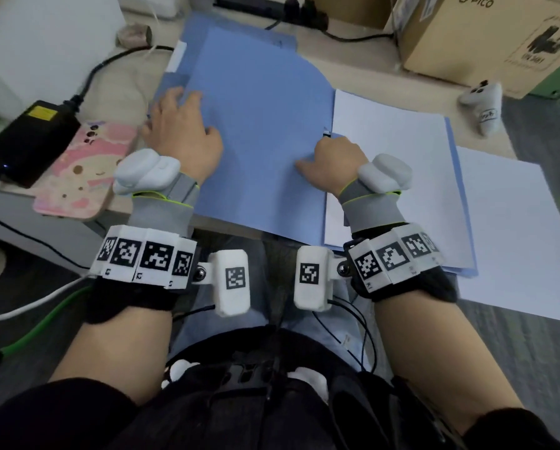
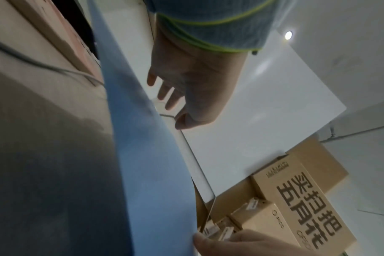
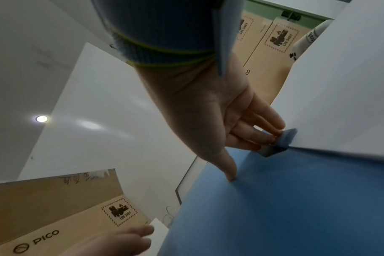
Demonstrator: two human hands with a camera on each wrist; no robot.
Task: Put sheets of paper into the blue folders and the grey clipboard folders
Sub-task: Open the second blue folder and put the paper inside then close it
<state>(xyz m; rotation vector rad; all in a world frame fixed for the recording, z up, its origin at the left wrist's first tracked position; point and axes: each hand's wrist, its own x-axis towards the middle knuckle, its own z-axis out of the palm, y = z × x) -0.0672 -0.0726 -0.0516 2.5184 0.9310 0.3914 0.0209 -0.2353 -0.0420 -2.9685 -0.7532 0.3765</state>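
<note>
An open blue folder [image 1: 262, 125] lies on the desk in front of me. Its right half holds a stack of white sheets [image 1: 392, 177]. My left hand [image 1: 181, 125] rests flat on the folder's left edge with fingers spread; in the left wrist view its fingers [image 2: 164, 95] touch the blue cover [image 2: 143, 155] and grip nothing. My right hand [image 1: 330, 154] sits at the fold. The right wrist view shows its fingertips [image 3: 272, 136] against a small blue-grey clip tab [image 3: 285, 138] at the paper's edge. The thumb [image 3: 230, 173] presses the blue cover [image 3: 296, 199].
A loose white sheet [image 1: 515, 238] lies right of the folder. A pink-cased phone [image 1: 84, 170] and a black power brick [image 1: 25, 141] with cables sit to the left. A cardboard box [image 1: 486, 37] and a small grey plush toy [image 1: 481, 102] stand at the back right.
</note>
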